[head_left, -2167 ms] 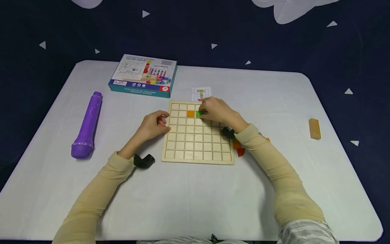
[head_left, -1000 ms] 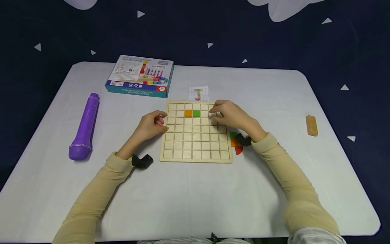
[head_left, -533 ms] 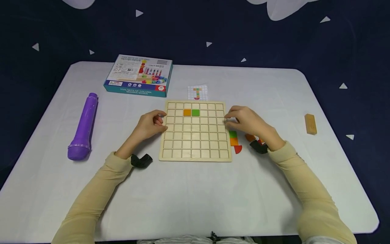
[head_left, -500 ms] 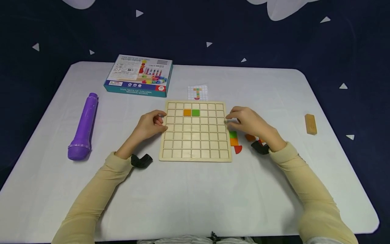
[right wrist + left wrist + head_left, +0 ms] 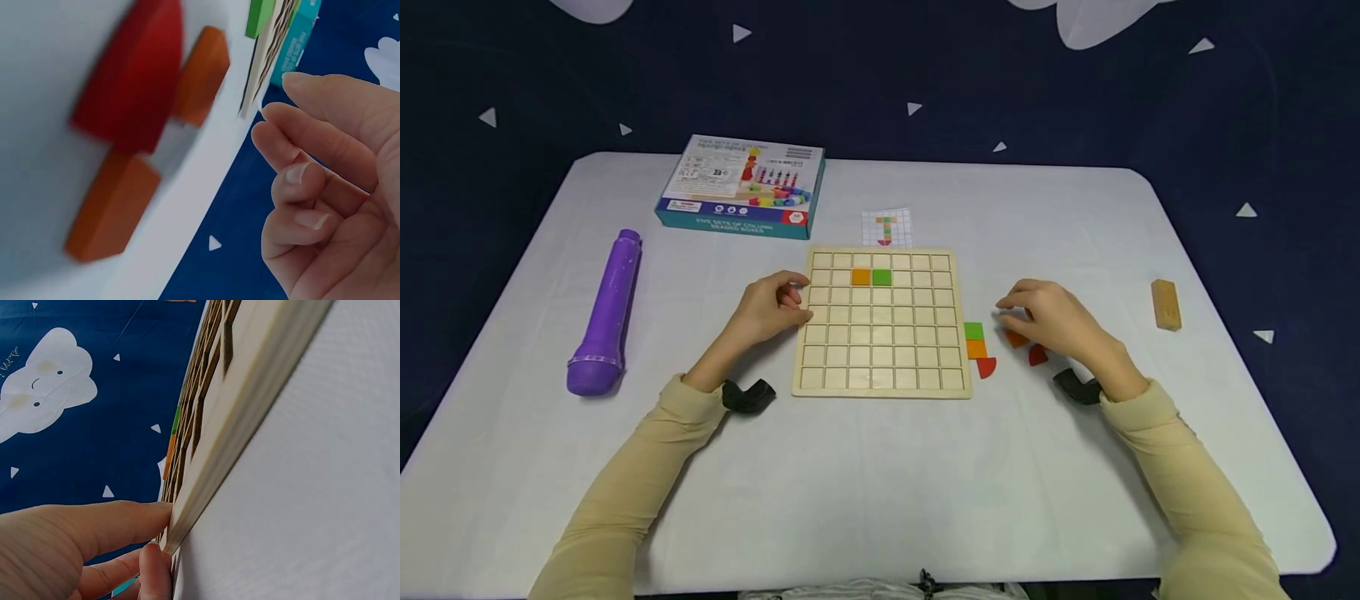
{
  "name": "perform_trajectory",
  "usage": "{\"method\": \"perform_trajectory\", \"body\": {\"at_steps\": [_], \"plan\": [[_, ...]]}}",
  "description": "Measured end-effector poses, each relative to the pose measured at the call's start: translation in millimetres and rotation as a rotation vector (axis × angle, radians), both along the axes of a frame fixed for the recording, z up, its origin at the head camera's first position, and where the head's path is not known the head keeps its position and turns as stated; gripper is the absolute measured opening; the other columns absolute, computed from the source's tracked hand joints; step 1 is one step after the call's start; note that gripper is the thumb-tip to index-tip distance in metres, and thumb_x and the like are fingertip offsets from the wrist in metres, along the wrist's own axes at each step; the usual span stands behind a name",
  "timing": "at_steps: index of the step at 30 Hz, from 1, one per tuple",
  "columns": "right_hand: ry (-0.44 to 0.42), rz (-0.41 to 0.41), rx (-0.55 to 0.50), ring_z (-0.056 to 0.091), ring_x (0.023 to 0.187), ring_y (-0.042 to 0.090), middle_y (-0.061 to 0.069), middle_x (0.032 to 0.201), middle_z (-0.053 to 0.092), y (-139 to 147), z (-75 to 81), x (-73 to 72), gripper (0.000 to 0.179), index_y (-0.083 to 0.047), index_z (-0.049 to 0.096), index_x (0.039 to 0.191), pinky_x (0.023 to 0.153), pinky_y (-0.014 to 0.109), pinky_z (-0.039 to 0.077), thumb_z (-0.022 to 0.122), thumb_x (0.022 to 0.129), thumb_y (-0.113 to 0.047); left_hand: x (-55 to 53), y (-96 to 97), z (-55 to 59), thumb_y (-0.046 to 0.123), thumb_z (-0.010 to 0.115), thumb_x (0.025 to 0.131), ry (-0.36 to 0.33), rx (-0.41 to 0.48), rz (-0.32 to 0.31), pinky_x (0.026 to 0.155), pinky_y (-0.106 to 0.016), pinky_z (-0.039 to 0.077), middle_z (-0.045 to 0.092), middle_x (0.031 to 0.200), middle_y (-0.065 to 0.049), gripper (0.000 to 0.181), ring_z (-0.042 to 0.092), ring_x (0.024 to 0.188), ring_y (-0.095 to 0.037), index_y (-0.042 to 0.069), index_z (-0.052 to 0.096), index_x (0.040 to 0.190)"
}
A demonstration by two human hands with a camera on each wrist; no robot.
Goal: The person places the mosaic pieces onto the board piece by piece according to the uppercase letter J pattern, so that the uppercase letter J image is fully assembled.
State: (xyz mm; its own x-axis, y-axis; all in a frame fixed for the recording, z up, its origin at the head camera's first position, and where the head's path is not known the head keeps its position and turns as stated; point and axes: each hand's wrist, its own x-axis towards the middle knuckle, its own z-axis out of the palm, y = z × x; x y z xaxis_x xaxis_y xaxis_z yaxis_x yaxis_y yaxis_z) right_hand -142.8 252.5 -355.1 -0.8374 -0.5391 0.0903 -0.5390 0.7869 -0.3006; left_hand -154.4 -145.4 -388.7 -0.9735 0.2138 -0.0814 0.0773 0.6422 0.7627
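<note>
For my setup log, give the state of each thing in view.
Grid board, mostly unfilled
Orange tile, in a cell
Green tile, in the next cell
Loose pieces, off the board
Pattern card, face up
Box, apparently closed
Purple microphone, lying down
Wooden block, lying flat
Left hand, touching the board's edge
Right hand, empty, fingers bent

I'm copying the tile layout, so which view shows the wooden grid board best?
The head view: it shows the wooden grid board from above, whole grid visible. The left wrist view has it close but steeply slanted and cut off; the right wrist view catches just a narrow sliver.
</note>
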Motion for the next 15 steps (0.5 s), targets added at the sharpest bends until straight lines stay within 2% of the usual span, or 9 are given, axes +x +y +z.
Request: {"method": "perform_trajectory", "body": {"at_steps": [9, 15], "plan": [[0.031, -0.023, 0.001, 0.063, 0.073, 0.021, 0.010, 0.082, 0.069, 16.1, -3.6, 11.2, 0.012, 0.000, 0.074, 0.087, 0.068, 0.037, 0.051, 0.072, 0.079, -0.009, 1.1, 0.2, 0.3, 0.008, 0.071, 0.076, -0.003, 0.005, 0.002, 0.064, -0.022, 0.040, 0.057, 0.088, -0.013, 0.046, 0.050, 0.075, -0.018, -0.001, 0.057, 0.119], [-0.009, -0.053, 0.031, 0.060, 0.069, 0.015, 0.007, 0.079, 0.068, 21.5, -5.0, 16.4, 0.010, -0.002, 0.074, 0.084, 0.064, 0.032, 0.049, 0.072, 0.079, -0.011, 0.7, -0.1, 0.0, 0.007, 0.072, 0.075, 0.005, 0.010, -0.001, 0.064, -0.022, 0.040, 0.057, 0.088, -0.014, 0.046, 0.051, 0.074, -0.018, -0.002, 0.057, 0.118]]}}
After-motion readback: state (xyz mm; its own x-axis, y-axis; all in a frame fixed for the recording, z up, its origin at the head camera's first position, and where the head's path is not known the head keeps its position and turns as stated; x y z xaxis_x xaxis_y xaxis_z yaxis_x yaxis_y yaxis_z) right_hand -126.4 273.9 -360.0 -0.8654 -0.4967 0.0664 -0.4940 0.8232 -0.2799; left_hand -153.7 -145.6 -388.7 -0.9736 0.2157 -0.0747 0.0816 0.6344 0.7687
